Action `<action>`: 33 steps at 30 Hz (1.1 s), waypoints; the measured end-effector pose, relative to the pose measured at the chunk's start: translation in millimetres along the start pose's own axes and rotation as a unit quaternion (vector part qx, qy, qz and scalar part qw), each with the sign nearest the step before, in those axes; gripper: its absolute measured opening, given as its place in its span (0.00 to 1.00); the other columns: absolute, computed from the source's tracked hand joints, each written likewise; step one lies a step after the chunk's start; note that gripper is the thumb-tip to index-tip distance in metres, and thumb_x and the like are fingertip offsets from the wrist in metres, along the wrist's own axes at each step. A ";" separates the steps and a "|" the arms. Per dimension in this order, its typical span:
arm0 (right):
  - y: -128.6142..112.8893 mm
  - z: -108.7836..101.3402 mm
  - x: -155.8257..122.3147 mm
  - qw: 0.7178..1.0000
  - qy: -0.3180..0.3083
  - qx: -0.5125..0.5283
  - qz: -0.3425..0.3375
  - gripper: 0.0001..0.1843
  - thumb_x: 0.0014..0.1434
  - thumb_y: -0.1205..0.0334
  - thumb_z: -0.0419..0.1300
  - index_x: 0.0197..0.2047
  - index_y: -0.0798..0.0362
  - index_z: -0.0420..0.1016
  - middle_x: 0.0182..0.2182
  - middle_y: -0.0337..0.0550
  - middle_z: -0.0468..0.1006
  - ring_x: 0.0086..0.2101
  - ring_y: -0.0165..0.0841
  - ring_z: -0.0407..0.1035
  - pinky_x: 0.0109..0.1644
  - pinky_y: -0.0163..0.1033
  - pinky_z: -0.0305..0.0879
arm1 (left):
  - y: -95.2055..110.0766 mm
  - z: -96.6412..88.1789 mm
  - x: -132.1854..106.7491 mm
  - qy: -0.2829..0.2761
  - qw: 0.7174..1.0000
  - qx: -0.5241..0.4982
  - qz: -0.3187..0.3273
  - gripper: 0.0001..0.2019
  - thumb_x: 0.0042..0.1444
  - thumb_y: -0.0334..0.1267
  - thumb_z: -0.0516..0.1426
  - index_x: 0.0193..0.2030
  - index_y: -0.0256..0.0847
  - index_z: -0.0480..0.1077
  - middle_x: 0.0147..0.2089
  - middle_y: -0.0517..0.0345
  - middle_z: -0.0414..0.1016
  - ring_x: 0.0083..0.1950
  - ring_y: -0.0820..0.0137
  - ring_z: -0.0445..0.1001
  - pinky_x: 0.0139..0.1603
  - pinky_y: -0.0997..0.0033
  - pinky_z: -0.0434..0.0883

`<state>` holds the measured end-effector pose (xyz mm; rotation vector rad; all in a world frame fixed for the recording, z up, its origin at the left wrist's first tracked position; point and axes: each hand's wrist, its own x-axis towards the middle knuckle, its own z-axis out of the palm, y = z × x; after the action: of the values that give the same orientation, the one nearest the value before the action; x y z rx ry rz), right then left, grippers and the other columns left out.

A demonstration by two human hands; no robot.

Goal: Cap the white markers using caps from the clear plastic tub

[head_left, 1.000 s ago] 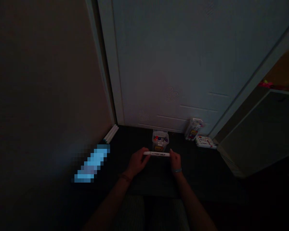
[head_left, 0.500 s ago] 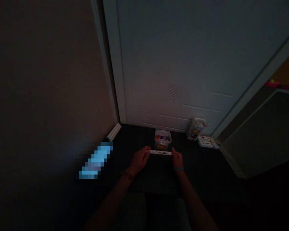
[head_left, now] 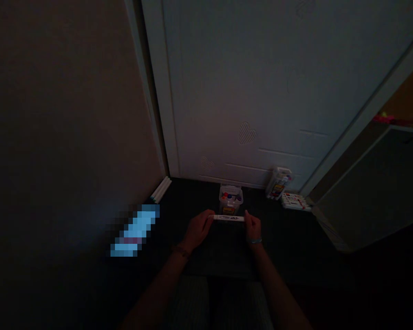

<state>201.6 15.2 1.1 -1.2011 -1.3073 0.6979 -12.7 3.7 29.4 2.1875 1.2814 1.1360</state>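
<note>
The room is very dark. A white marker (head_left: 228, 218) is held level between both hands, above a dark floor. My left hand (head_left: 198, 229) pinches its left end. My right hand (head_left: 252, 228), with a pale band at the wrist, pinches its right end. Just behind the marker stands a clear tub of markers (head_left: 230, 199) with coloured caps showing at its top.
A white door (head_left: 248, 91) rises straight ahead, a bare wall (head_left: 65, 114) to the left. More marker packs (head_left: 278, 183) (head_left: 295, 201) lie by the door at the right. White markers (head_left: 160, 190) lie near the door frame. A dark cabinet (head_left: 375, 192) stands at the right.
The view has shifted slightly. Both hands keep the marker level in front of the tub, with hardly any movement.
</note>
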 end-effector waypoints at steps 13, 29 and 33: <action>-12.7 -1.6 -5.2 0.991 -0.008 -0.085 -0.099 0.18 0.60 0.54 0.48 0.21 0.53 0.60 0.18 0.33 0.57 0.21 0.26 0.53 0.25 0.32 0.50 | -5.4 1.1 -0.3 0.053 0.998 -0.016 -0.026 0.13 0.62 0.42 0.42 0.39 0.41 0.65 0.36 0.57 0.70 0.37 0.70 0.70 0.39 0.73 0.65; -16.8 -1.7 -6.8 0.970 0.014 -0.167 -0.179 0.09 0.61 0.60 0.47 0.35 0.54 0.66 0.29 0.41 0.68 0.29 0.31 0.63 0.32 0.34 0.57 | -5.5 1.0 0.9 0.088 0.994 -0.031 -0.065 0.13 0.61 0.42 0.43 0.39 0.40 0.66 0.29 0.61 0.67 0.29 0.73 0.66 0.30 0.75 0.61; -13.4 -2.4 -6.5 0.968 0.020 -0.185 -0.168 0.10 0.61 0.60 0.47 0.33 0.54 0.66 0.26 0.39 0.67 0.27 0.30 0.61 0.30 0.34 0.54 | -3.9 0.2 0.0 0.083 0.991 -0.063 -0.080 0.14 0.61 0.42 0.43 0.45 0.40 0.64 0.30 0.60 0.67 0.28 0.73 0.66 0.29 0.76 0.61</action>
<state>199.6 4.6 11.7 -1.2338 -1.6035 0.1857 -14.7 5.7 26.8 1.8956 1.3856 1.3185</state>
